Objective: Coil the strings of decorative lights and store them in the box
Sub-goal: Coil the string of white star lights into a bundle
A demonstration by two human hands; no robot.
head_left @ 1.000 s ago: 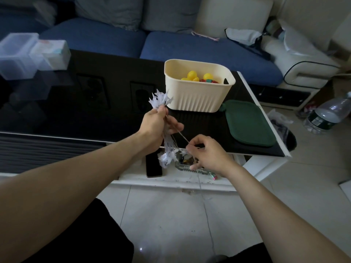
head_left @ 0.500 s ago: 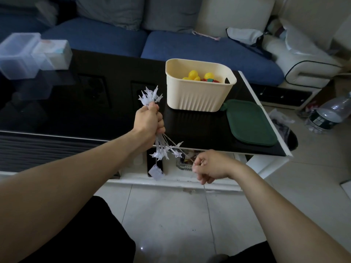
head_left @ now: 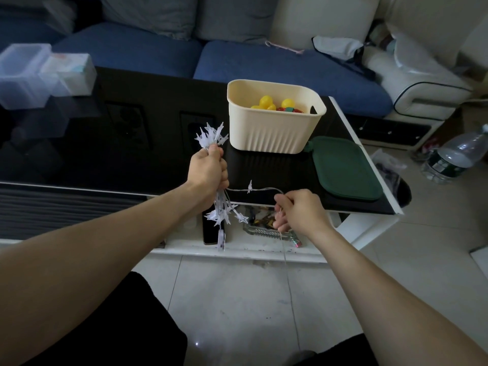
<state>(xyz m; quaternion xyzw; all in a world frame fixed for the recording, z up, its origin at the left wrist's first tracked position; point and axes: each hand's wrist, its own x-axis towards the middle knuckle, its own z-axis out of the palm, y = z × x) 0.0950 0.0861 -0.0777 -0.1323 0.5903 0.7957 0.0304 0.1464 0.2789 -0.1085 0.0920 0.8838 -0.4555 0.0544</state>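
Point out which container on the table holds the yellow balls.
The cream ribbed basket, open-topped beside the green lid; the clear boxes stand at the far left corner.

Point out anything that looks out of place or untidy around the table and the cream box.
The cream box stands upright with its green lid off beside it. A water bottle lies on its side on the floor right of the table. A loose wire tail from the star lights dangles below the right hand.
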